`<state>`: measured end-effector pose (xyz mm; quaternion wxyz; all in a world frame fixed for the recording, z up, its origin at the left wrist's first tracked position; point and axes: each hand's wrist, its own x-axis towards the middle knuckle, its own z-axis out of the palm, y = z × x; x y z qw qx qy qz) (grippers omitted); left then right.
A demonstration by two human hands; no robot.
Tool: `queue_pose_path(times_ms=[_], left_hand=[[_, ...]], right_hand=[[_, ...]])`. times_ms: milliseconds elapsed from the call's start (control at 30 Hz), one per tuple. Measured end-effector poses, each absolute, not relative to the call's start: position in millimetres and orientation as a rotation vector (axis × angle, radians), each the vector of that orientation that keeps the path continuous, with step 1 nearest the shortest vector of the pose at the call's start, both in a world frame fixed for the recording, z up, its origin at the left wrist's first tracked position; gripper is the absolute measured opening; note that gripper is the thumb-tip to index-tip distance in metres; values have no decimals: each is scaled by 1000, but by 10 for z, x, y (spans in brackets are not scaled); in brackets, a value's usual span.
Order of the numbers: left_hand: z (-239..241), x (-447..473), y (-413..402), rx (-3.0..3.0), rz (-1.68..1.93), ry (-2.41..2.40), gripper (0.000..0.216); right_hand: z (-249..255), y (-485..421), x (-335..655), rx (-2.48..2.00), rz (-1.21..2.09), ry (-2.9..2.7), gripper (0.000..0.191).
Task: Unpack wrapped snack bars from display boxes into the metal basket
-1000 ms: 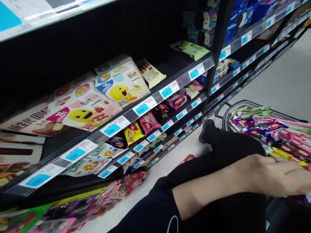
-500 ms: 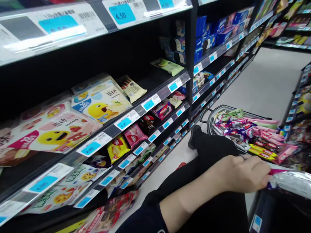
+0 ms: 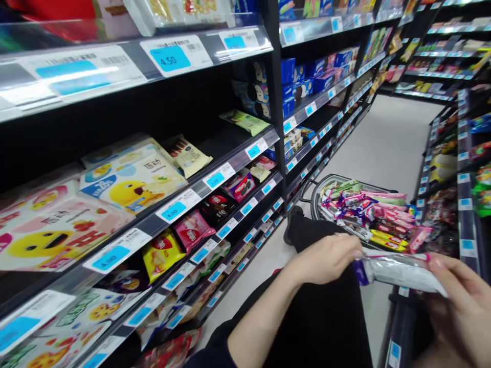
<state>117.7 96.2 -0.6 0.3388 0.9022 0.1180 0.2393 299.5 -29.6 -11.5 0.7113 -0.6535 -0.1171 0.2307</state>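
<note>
Between my two hands is a long silvery snack packet (image 3: 399, 271) with purple and pink ends. My left hand (image 3: 330, 258) is closed on its purple end. My right hand (image 3: 460, 291) pinches the other end between thumb and fingers; its lower part is blurred. Just beyond the packet, a shopping basket (image 3: 315, 204) with a dark rim and handle stands on the floor. It is heaped with snack packets (image 3: 368, 209) in purple, pink, yellow and green. My black-trousered leg reaches beside it.
Tiered shelves with blue price tags (image 3: 178, 205) run along the left, holding boxed snacks (image 3: 134, 176), a yellow packet (image 3: 163, 253) and blue cookie boxes (image 3: 314, 76). Another shelf rack (image 3: 464, 189) lines the right. The grey aisle floor (image 3: 383, 138) stretches between them.
The camera view has swung to the right and up. My right hand has come into view, holding the packet's right end. The left hand still grips the packet, which shows more fully.
</note>
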Motion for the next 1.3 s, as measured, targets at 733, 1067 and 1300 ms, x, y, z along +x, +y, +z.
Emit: queue_pose_path(times_ms=[733,1067,1300], left_hand=[[-157,1095,1063,2472,1260,412,31],[4,1169,983,2257,1268,618,34],[-25,1163,1099,1799,927,857,41]], right_hand=[[-201,215,2663,-1054,683,-291,32],[-147,229,2634,-1040,728,-404,33],[-296,284,2638,-1007,756,-469,29]])
